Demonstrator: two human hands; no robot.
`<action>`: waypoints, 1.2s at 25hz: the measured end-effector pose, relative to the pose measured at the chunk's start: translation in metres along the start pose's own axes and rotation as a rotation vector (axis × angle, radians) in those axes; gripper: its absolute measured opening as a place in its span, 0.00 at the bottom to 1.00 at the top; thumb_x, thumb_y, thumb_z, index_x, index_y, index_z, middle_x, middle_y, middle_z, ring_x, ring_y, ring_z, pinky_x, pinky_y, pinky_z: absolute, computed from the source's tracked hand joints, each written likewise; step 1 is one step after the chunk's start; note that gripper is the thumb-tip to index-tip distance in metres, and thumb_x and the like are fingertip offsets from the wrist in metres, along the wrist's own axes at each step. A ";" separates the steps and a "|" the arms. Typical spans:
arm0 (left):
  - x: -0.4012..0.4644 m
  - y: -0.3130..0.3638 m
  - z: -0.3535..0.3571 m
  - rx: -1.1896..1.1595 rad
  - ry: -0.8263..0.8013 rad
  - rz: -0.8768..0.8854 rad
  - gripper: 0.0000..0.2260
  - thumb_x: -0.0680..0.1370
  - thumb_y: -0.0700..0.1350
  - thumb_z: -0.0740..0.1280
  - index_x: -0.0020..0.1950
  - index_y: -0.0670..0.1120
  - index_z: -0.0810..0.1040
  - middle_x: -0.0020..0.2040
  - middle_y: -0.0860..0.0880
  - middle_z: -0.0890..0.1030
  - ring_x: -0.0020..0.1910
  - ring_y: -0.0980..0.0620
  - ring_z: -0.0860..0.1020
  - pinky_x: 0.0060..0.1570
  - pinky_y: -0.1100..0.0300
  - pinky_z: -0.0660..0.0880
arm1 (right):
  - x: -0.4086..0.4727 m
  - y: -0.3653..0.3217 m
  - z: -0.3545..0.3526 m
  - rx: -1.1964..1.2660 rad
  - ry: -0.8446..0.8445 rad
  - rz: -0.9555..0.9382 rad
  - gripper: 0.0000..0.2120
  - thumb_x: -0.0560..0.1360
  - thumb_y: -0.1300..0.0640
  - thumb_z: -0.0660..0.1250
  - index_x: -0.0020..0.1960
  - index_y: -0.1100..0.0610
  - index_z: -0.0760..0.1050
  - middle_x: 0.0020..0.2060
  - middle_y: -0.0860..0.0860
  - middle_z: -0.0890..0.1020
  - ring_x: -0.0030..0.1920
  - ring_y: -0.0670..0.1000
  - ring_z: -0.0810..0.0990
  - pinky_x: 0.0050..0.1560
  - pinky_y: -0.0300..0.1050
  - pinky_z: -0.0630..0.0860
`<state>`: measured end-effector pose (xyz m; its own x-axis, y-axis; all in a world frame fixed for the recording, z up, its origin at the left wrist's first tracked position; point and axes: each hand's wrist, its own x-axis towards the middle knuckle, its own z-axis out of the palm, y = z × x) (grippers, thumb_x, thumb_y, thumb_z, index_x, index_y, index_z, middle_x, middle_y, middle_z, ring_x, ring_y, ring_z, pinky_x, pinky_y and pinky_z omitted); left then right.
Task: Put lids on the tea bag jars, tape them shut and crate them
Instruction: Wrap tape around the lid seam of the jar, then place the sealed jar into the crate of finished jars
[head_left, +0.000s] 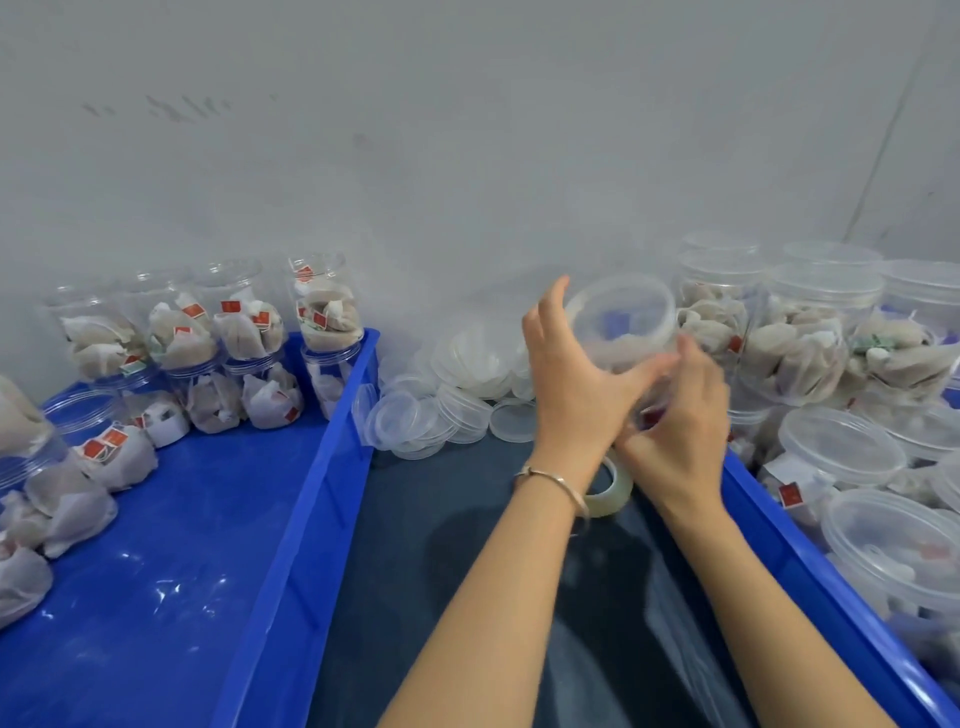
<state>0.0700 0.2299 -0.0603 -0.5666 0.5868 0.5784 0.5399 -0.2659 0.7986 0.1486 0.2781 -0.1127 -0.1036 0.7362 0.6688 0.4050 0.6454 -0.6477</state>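
A clear jar (621, 325) with its lid on was held tilted above the dark bench (467, 545), between the two blue crates and just left of the stacked jars at far right. The left hand (569, 374) cupped its near side, fingers (550, 301) spread wide around the wall and thumb beneath. The right hand (680, 415) met it from the right, fingers curled close near the lid seam; whether they pinched tape could not be told through blur. A tape roll (610, 488) lay under the wrists. The jar probably handled as light, thin-walled and smooth, likely to flex or slip; a grip around the wall below the lid seemed safest. Loose lids (447, 395) lay far left.
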 end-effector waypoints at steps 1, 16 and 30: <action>-0.002 0.008 0.015 -0.096 -0.011 -0.081 0.43 0.60 0.59 0.79 0.69 0.47 0.65 0.59 0.52 0.68 0.59 0.55 0.71 0.58 0.73 0.69 | 0.007 0.003 -0.006 -0.045 0.101 0.042 0.37 0.69 0.59 0.73 0.73 0.65 0.61 0.67 0.63 0.70 0.67 0.63 0.67 0.65 0.58 0.66; 0.002 -0.019 0.093 -0.273 -0.657 -0.401 0.33 0.79 0.67 0.50 0.77 0.48 0.56 0.77 0.43 0.57 0.75 0.44 0.60 0.73 0.43 0.60 | 0.034 0.035 -0.025 -0.105 0.083 0.266 0.12 0.78 0.55 0.65 0.60 0.59 0.74 0.54 0.62 0.72 0.58 0.61 0.68 0.51 0.42 0.62; 0.001 -0.018 0.080 -0.338 -0.718 -0.552 0.29 0.81 0.64 0.46 0.73 0.49 0.67 0.70 0.49 0.72 0.63 0.57 0.68 0.63 0.56 0.64 | 0.047 0.044 -0.023 -0.080 -0.119 0.414 0.22 0.78 0.54 0.62 0.71 0.57 0.68 0.67 0.58 0.67 0.62 0.58 0.72 0.54 0.46 0.66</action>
<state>0.1093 0.2963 -0.0869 -0.1103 0.9930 -0.0423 0.0405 0.0470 0.9981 0.1822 0.3370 -0.1014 -0.0199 0.9509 0.3089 0.5032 0.2765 -0.8187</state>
